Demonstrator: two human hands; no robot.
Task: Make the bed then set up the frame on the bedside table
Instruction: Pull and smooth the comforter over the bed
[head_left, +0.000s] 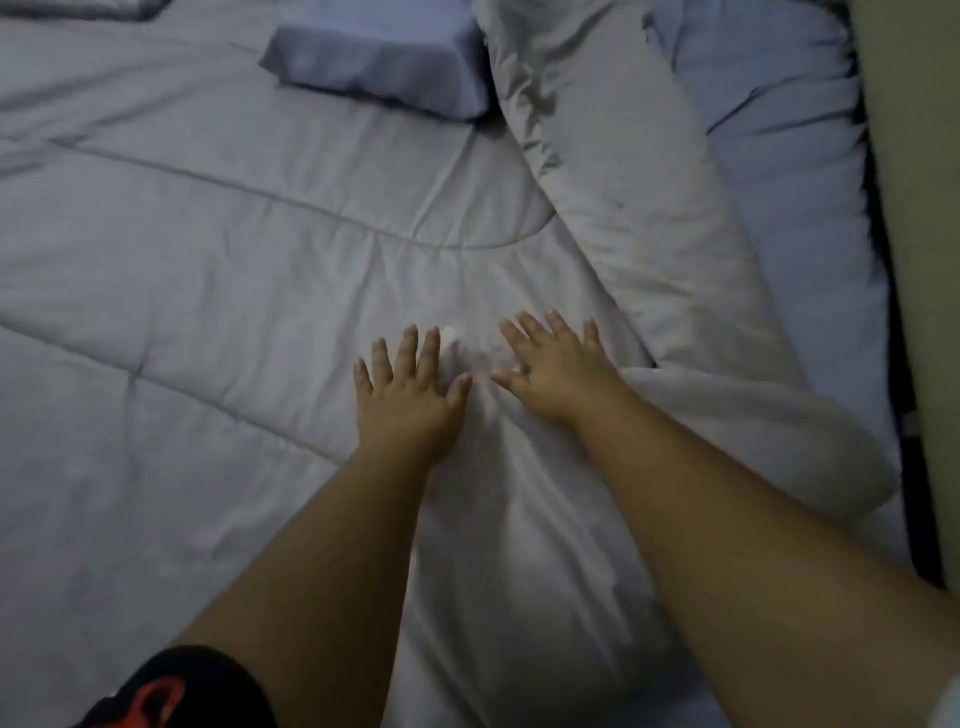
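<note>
A pale grey quilted comforter (208, 270) covers most of the bed. My left hand (408, 397) lies flat on it, palm down with fingers spread. Just to the right, my right hand (556, 369) also presses flat on the comforter with fingers apart, a ring on one finger. Small wrinkles bunch in the fabric between the two hands. The comforter's right edge is folded back in a thick roll (639, 208) running from the top to the lower right. No frame or bedside table is in view.
A bluish pillow (384, 62) lies at the top centre on the comforter. The blue bed sheet (779, 156) shows on the right beyond the fold. A pale wall or board (924, 260) borders the bed's right side, with a dark gap along it.
</note>
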